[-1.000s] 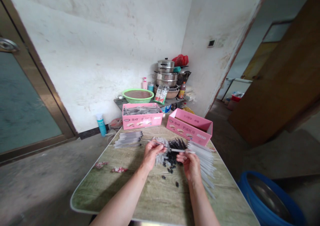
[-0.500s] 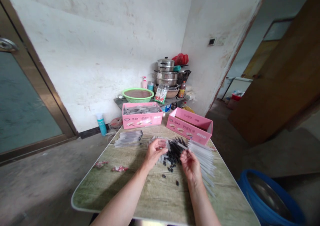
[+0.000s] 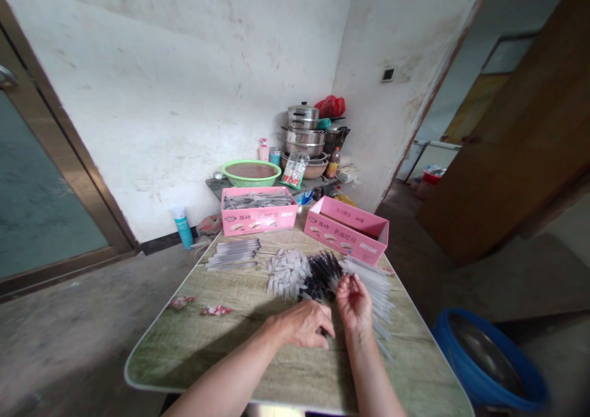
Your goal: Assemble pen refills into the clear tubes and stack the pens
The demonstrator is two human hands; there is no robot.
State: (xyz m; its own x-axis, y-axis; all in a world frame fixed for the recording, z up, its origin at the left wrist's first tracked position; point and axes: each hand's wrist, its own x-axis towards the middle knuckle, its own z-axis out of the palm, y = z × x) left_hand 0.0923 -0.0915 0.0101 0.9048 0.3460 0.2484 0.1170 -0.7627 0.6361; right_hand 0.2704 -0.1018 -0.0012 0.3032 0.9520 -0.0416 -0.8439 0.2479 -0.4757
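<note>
My left hand (image 3: 306, 325) is low over the middle of the table, thumb and fingers bent together around a small black piece (image 3: 324, 331), mostly hidden by them. Palm up, my right hand (image 3: 354, 303) has its fingers curled in a pinch beside the black pile; what they grip looks like the end of a thin translucent tube, largely covered. Just beyond the hands lie a heap of short whitish pieces (image 3: 288, 271) and a heap of thin black pieces (image 3: 324, 271). Long translucent tubes (image 3: 378, 297) fan out right of my right hand.
A row of grey tubes (image 3: 233, 254) lies at the table's left. Behind stand a pink box filled with tubes (image 3: 259, 220) and another pink box (image 3: 345, 236). Red-and-white scraps (image 3: 216, 310) are at left. A blue barrel (image 3: 488, 362) stands right of the table.
My left hand has come down from the whitish heap toward me, onto the loose black piece on the table. My right hand stays near its place; the tube in it shows less.
</note>
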